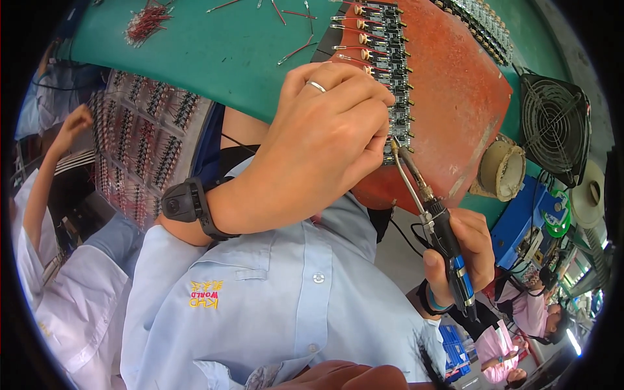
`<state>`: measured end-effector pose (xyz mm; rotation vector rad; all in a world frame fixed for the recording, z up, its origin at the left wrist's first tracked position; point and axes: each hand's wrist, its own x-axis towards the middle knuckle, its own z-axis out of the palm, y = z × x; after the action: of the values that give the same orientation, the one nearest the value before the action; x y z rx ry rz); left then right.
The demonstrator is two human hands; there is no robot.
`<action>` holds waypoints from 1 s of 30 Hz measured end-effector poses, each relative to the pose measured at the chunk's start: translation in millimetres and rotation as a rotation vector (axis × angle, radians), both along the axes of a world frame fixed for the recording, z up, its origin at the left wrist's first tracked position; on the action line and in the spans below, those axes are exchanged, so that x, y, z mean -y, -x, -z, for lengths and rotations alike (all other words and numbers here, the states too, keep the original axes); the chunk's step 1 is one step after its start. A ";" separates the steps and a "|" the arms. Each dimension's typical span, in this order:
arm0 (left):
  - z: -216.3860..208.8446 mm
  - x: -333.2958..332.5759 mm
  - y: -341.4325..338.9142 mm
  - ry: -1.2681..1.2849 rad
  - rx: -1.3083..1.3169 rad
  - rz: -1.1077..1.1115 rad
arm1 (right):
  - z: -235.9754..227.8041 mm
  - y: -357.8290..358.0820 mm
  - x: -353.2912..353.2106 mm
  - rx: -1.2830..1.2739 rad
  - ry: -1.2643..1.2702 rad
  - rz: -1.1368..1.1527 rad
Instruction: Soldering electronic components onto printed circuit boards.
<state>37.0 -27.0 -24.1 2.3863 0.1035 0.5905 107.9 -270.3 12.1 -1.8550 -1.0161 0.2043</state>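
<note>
My right hand [471, 244] is wrapped round the black and blue handle of a soldering iron [443, 229]. A thin metal tube runs alongside the iron's shaft, and both tips meet the lower part of a long strip of small black circuit boards [398, 71]. Over the strip's left edge, my left hand [338, 123] is closed in a pinch close to the tip. Its fingertips are hidden, so what they hold cannot be made out. Red wires with small clear ends stick out leftward from the strip's upper boards. The strip lies on a worn reddish-brown board [448, 84].
On the green mat [214, 65] lie a bundle of red-wired parts [148, 25] and several loose ones. Right are a round beige container [504, 170], a black fan [556, 127] and a blue unit [520, 218]. Trays of parts [146, 130] stand left, near another person's arm [52, 159].
</note>
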 end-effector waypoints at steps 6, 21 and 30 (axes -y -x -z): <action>2.5 0.8 -1.6 0.009 0.019 -0.003 | 3.1 4.0 8.4 0.048 -0.098 0.111; 0.1 -75.4 19.4 -0.004 0.104 -0.182 | 25.8 4.5 -3.8 -0.185 -0.370 0.428; 26.3 -77.6 19.6 -0.154 -0.062 -0.322 | 26.2 5.0 -14.7 -0.209 -0.376 0.344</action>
<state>17.5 50.6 -50.5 2.5582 0.4932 0.6930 102.9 -255.7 -14.1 -1.5926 -0.5360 -0.0014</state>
